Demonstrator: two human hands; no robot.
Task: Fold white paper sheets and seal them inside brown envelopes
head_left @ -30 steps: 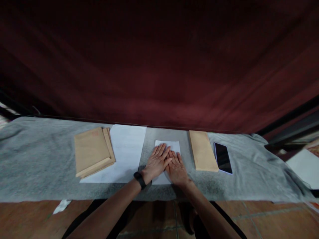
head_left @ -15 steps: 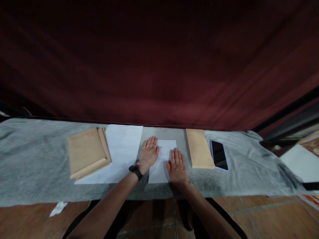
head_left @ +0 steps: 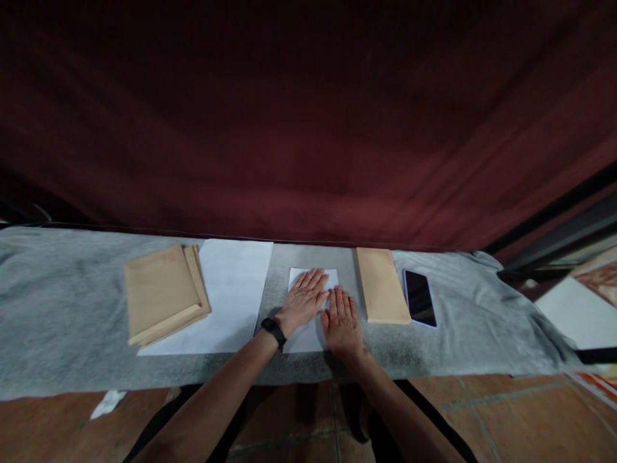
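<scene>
A folded sheet of white paper (head_left: 303, 339) lies on the grey cloth in front of me. My left hand (head_left: 304, 299), with a black band on the wrist, rests flat across the paper's upper middle, fingers stretched out. Flat on the paper's right edge lies my right hand (head_left: 342, 325), its fingers extended and side by side. The two hands nearly meet at the left hand's thumb. Both cover part of the paper.
Left of my hands, brown envelopes (head_left: 161, 286) overlap a stack of larger white sheets (head_left: 236, 283). A pile of narrow brown envelopes (head_left: 383, 286) and a phone (head_left: 420, 299) lie to the right. A dark red curtain (head_left: 308, 161) hangs behind the grey cloth (head_left: 62, 308).
My left hand has slid right across the folded paper, from its left edge to its middle. My right hand stays at the right edge.
</scene>
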